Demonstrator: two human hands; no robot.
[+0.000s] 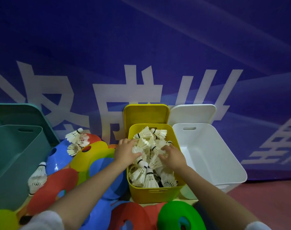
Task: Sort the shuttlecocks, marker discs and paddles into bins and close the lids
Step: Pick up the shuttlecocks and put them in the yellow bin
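The yellow bin (155, 193) is looking like smooth moulded plastic with a soft sheen; the white bin (224, 163) on the right and the teal bin (12, 156) on the left are showing the same plastic, more matt; the shuttlecocks (148, 176) are showing white feathers and pale rounded tips; the discs (53, 186) are appearing as smooth, slightly glossy plastic; the far banner (141, 47) is reading as printed matt sheet.

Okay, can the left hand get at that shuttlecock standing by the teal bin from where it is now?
Probably yes. The left hand is over the yellow bin; the shuttlecock stands uncovered among marker discs beside the teal bin.
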